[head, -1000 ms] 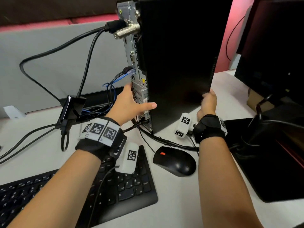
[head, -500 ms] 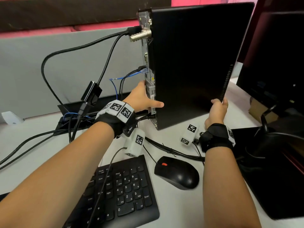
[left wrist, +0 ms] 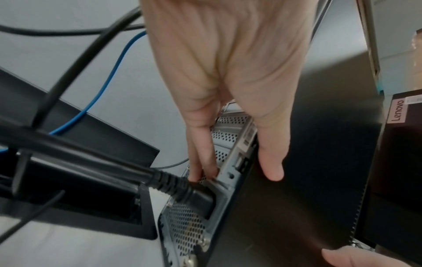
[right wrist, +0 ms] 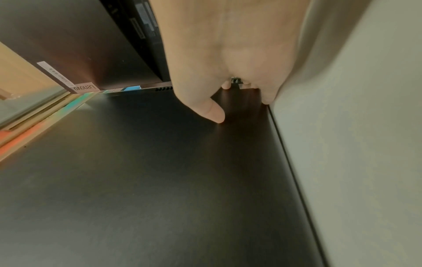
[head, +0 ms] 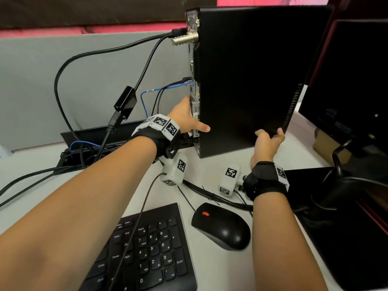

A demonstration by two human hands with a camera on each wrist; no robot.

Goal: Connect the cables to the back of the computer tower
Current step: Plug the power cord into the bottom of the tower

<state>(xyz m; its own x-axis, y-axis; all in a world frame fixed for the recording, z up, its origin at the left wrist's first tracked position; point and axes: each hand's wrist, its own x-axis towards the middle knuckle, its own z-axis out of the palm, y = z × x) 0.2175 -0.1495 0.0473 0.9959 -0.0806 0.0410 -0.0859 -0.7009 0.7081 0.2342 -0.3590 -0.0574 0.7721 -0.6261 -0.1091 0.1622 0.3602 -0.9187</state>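
The black computer tower (head: pixel 247 80) stands upright on the desk, its metal back panel (left wrist: pixel 230 137) facing left. My left hand (head: pixel 190 120) holds its lower rear edge, thumb (left wrist: pixel 271 162) flat on the side panel and fingers (left wrist: pixel 198 153) on the back panel. My right hand (head: pixel 267 139) grips the tower's lower front corner, thumb (right wrist: pixel 212 110) on the side. A black power plug (left wrist: pixel 194 195) sits in the back near the bottom. A blue network cable (head: pixel 168 87) and a thin black cable are plugged in higher up. A thick black cable (head: pixel 105 53) and a silver lock (head: pixel 184 37) are at the top.
A black keyboard (head: pixel 151 248) and mouse (head: pixel 222 225) lie in front of me. A monitor (head: pixel 352 80) on its dark base (head: pixel 346 227) stands close on the right. A grey partition (head: pixel 63 80) and a cable slot (head: pixel 88 143) are behind on the left; a cable bundle (head: pixel 210 194) crosses the desk.
The tower has swung so its back panel shows more edge-on and its side faces me. Both hands kept their hold and moved with it.
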